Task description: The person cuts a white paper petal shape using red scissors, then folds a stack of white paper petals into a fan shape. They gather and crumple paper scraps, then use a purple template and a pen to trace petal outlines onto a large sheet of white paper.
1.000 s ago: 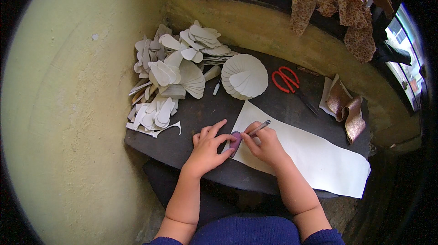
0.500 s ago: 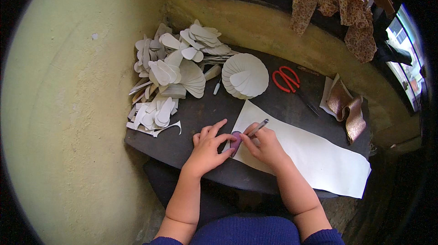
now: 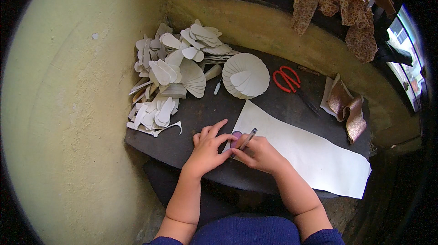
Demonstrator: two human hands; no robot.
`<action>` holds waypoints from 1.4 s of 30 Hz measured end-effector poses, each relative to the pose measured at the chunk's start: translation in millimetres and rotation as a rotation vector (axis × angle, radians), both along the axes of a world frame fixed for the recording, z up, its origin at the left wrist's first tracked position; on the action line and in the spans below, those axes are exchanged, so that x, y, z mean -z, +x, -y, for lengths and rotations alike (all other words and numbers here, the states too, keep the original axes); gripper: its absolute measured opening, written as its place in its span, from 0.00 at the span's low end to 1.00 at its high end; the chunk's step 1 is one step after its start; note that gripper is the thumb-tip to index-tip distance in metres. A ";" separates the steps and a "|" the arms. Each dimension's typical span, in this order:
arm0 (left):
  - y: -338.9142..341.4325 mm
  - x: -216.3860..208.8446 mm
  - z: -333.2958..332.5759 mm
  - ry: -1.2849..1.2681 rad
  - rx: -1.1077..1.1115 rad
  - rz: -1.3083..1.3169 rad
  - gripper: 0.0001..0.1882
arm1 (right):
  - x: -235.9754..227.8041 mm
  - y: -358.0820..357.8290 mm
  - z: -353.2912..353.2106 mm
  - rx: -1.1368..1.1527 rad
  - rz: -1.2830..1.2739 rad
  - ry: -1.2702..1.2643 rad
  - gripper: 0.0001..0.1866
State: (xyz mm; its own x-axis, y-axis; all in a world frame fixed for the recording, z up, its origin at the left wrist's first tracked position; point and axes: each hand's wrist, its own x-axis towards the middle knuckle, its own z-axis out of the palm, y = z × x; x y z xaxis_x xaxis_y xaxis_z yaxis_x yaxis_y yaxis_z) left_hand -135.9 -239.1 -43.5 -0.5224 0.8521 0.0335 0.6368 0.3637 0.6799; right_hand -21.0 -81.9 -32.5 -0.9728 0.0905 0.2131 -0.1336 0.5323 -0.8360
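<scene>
Purple template (image 3: 234, 144), mid-frame on the white sheet's (image 3: 301, 153) left end, is steadied between left hand's (image 3: 207, 149) thumb and index, right hand (image 3: 262, 153) gripping the pen (image 3: 250, 138); best press firmly, tip snug to edge, avoiding slip.
</scene>
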 end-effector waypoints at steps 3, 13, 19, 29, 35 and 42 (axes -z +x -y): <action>0.0 -0.9 -0.9 -0.003 0.008 0.003 0.16 | 7.2 -0.2 -1.4 -0.030 -0.073 0.006 0.08; 0.1 -1.2 0.0 0.004 0.001 0.006 0.16 | -3.8 1.5 -2.2 0.004 0.046 -0.003 0.06; -0.4 -0.6 -0.2 0.008 0.008 0.001 0.16 | -1.5 1.1 -0.1 -0.007 0.050 -0.016 0.06; 0.7 -1.1 -0.7 0.002 -0.007 0.002 0.17 | -12.1 0.2 -1.2 0.079 0.074 0.009 0.06; -0.3 -1.1 -0.2 -0.003 0.005 0.002 0.17 | 1.0 0.1 -0.7 -0.022 0.025 0.009 0.06; -0.4 -0.8 -0.8 -0.003 0.007 0.009 0.17 | 2.8 0.6 0.6 -0.049 0.018 0.005 0.09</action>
State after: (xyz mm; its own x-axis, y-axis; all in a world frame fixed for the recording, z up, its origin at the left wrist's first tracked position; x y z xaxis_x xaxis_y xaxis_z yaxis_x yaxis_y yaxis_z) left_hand -136.3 -238.3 -42.7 -0.5165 0.8559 0.0260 0.6329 0.3611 0.6848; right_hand -20.4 -82.5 -35.2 -0.9797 0.0421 0.1962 -0.1446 0.5296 -0.8359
